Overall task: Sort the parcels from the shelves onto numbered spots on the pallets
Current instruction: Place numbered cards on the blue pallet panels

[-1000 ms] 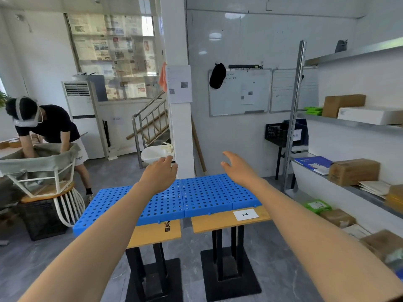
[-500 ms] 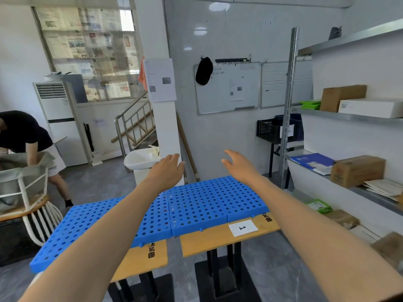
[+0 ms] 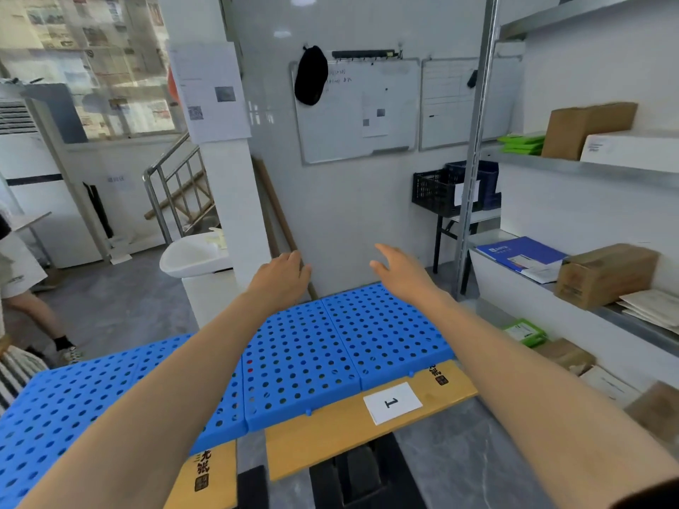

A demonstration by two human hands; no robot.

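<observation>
left hand (image 3: 283, 275) relaxed, empty | right hand (image 3: 402, 273) fingers spread, empty | both raised over blue pallets (image 3: 330, 354), centre | label "1" (image 3: 392, 403) lower centre | cardboard parcel (image 3: 606, 273) on shelf (image 3: 588, 170), right: probably the next pick

A brown parcel (image 3: 657, 413) is cut off by the right edge.

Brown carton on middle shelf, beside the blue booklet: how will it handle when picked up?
Probably rigid: the brown carton has square edges and flat faces. Likely a two-hand lift, given its bulk. Unlikely to roll, as it sits flat on the shelf.
</observation>
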